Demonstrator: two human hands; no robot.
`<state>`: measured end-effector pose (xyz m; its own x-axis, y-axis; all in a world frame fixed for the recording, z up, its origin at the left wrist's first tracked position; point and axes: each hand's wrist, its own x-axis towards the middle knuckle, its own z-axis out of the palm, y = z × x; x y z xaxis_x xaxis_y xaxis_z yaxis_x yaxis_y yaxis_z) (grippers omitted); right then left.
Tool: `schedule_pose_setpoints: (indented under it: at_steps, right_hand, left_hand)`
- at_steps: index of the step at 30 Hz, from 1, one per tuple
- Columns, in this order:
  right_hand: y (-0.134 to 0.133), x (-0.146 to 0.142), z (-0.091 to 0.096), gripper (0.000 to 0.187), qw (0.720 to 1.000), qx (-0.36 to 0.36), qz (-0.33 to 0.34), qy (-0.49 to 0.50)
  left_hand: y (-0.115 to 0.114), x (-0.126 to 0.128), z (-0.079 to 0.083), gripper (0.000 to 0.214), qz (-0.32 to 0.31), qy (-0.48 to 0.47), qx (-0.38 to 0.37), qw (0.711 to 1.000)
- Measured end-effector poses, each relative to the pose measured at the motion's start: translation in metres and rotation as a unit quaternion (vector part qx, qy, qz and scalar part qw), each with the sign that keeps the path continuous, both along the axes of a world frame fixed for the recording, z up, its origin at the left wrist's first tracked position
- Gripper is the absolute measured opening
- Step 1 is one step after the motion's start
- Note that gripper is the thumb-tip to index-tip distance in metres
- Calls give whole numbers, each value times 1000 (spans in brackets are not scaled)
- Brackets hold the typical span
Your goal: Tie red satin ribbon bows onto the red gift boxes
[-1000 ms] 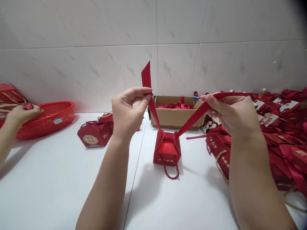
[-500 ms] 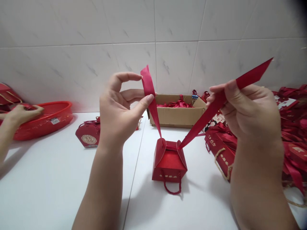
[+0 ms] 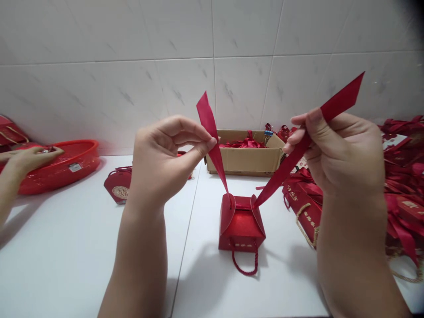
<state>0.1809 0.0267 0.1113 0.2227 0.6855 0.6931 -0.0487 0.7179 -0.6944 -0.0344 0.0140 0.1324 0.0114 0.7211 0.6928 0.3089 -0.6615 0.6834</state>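
A small red gift box (image 3: 241, 225) with a rope handle stands on the white table (image 3: 66, 256) between my arms. A red ribbon (image 3: 280, 179) runs through its top flaps and rises on both sides. My left hand (image 3: 165, 157) pinches the left end of the ribbon, whose tip sticks up above my fingers. My right hand (image 3: 341, 150) is closed on the right end, which slants up to the right past my fingers. Both ends are pulled taut above the box.
A cardboard box (image 3: 247, 157) of red ribbons stands behind, against the tiled wall. A pile of red gift boxes (image 3: 400, 194) fills the right side. Another red box (image 3: 117, 187) lies left of my left arm. Another person's hand (image 3: 28, 159) rests on a red basket (image 3: 71, 165) at far left.
The gift box has come nearer and slightly to the right. My right hand turned so its ribbon end now points up to the right. My left fingers opened briefly, then pinched the ribbon again.
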Motion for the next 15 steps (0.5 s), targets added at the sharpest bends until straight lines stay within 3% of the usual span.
schedule_pose_setpoints:
  at_steps: [4, 8, 15]
  right_hand:
    - [1, -4, 1, 7, 999, -30, 36, 4]
    - [3, -11, -1, 15, 995, -61, 76, -4]
    - [8, -18, -7, 21, 994, -68, 32, -77]
  left_hand:
    - [-2, 3, 2, 18, -16, -19, -28, 999]
    - [-2, 8, 3, 41, -40, -59, -61, 996]
    - [6, 14, -6, 13, -88, -60, -70, 992]
